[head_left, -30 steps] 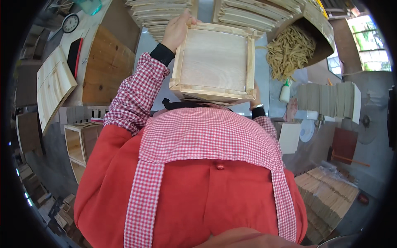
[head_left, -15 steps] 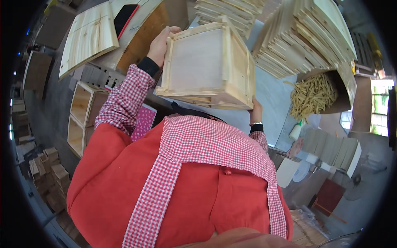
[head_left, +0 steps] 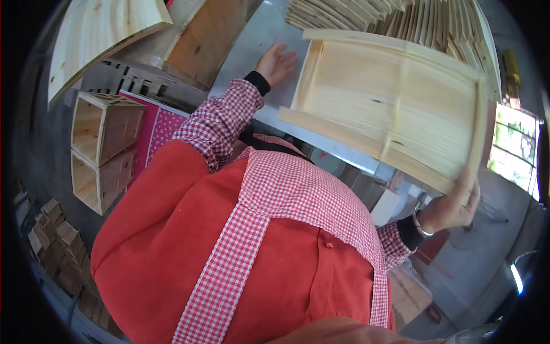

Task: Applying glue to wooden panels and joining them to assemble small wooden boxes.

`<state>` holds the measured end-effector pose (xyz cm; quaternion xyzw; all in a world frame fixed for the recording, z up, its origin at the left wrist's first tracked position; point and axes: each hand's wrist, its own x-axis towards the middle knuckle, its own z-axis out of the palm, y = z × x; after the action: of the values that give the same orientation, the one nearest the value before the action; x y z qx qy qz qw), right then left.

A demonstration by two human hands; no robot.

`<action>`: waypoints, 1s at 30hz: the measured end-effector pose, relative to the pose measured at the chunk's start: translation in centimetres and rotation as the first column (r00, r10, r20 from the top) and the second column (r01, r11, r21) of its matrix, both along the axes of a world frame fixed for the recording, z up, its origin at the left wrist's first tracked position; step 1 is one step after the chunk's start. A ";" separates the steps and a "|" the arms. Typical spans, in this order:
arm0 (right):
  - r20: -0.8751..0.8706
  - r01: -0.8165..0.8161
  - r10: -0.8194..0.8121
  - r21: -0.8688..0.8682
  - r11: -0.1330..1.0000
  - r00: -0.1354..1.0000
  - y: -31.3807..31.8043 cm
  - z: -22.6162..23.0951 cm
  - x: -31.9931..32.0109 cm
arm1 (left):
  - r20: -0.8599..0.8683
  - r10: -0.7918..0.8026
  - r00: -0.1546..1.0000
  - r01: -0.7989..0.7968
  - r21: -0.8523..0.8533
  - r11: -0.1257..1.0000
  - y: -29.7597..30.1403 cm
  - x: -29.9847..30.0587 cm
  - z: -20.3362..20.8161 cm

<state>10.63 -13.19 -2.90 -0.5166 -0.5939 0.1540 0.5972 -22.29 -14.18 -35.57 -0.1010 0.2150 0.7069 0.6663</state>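
A pale wooden box (head_left: 355,92) with raised strips along its edges and one strip across its long side is up over the right part of the worktable, tilted. My right hand (head_left: 455,209) grips its lower right corner, thumb and fingers closed on the wood. My left hand (head_left: 278,64) is off the box, just beyond its left end, with fingers spread and nothing in them. The underside and far side of the box are hidden.
Stacked thin wooden panels (head_left: 435,26) stand behind the box on the grey tabletop (head_left: 255,40). A brown wooden piece (head_left: 206,43) and a pale board (head_left: 106,37) are at upper left. Open wooden boxes (head_left: 109,129) stand beside a pink patterned panel (head_left: 166,129). Wood blocks (head_left: 60,241) lie lower left.
The box has swung to the right and turned, so its long side shows instead of the whitish panel. My left hand has let go of it; my right hand has moved right with it.
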 end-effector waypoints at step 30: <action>0.771 -0.300 0.492 -0.397 0.868 0.404 -2.3 -7.5 -4.2 | -0.104 -0.558 0.823 0.489 -0.370 0.790 -0.1 14.9 3.5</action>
<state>6.40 -15.44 -10.39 -0.4227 -0.8955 0.0746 0.1178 -7.43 -14.31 -32.10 -0.0718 0.4169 0.4543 0.7840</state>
